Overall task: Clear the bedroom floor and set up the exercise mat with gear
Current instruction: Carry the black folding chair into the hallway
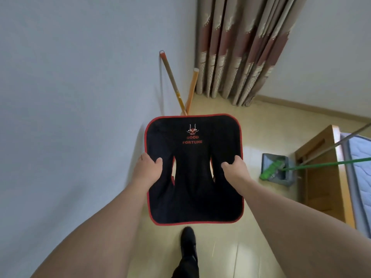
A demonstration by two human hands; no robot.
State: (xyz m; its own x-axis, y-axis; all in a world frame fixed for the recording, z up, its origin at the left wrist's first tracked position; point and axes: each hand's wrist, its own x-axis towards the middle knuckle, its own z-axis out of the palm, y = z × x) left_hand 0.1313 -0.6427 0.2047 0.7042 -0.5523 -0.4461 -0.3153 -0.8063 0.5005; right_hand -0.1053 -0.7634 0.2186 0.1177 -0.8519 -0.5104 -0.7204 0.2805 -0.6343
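A black fabric folding chair with red trim and a red "GOOD FORTUNE" print is held up in front of me, above the floor. My left hand grips its left edge, thumb on the front face. My right hand grips the right edge the same way. The chair's legs and frame are hidden behind the fabric.
Two wooden poles lean in the corner beside the white wall. A patterned curtain hangs ahead. A green broom and grey dustpan stand by a wooden bed frame on the right. My dark shoe is below.
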